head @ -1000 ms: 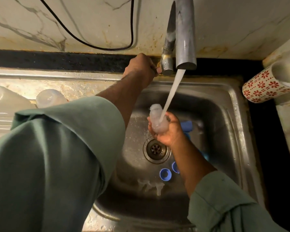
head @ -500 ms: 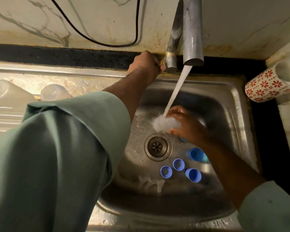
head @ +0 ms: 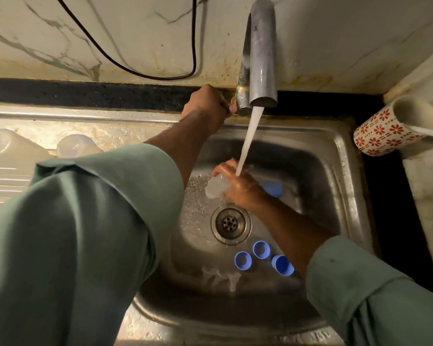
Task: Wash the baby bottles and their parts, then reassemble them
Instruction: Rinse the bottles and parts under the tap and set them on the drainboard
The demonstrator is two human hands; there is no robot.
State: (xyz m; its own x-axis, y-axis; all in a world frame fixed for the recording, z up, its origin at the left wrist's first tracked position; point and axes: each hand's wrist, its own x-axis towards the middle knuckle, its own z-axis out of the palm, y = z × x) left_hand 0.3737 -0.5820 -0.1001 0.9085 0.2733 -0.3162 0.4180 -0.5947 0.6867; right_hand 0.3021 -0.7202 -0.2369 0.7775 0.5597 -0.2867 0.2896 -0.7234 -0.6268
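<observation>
Head view, looking straight down into the steel sink [head: 335, 151]. My left hand [head: 206, 106] is up at the back rim, fingers curled around the tap handle beside the faucet [head: 260, 58], though the handle itself is mostly hidden under my knuckles. Water [head: 248, 138] is pouring from the spout in a slanted white stream. My right hand [head: 240, 188] sits right under that stream, fingers wrapped around a clear baby bottle [head: 215, 187], which lies tilted with its free end pointing left, just above the drain [head: 230, 222]. Water is hitting my fingers and splashing over the bottle.

Behind my right hand, a blue cap [head: 273, 188] rests on the sink floor. Nearer to me, 3 blue rings [head: 260, 249] sit close together just past the drain, open sides up or tipped, the rightmost one partly tucked under my right forearm. Just beside them lies a cluster of clear silicone teats [head: 220, 274], hard to count.

On the draining board to the left, 2 clear bottles [head: 76, 147] stand near each other, partly covered by my green sleeve. At the right, on the counter, a red-flowered mug [head: 385, 131] lies tipped on its side. A black cable [head: 135, 68] loops across the marble wall.
</observation>
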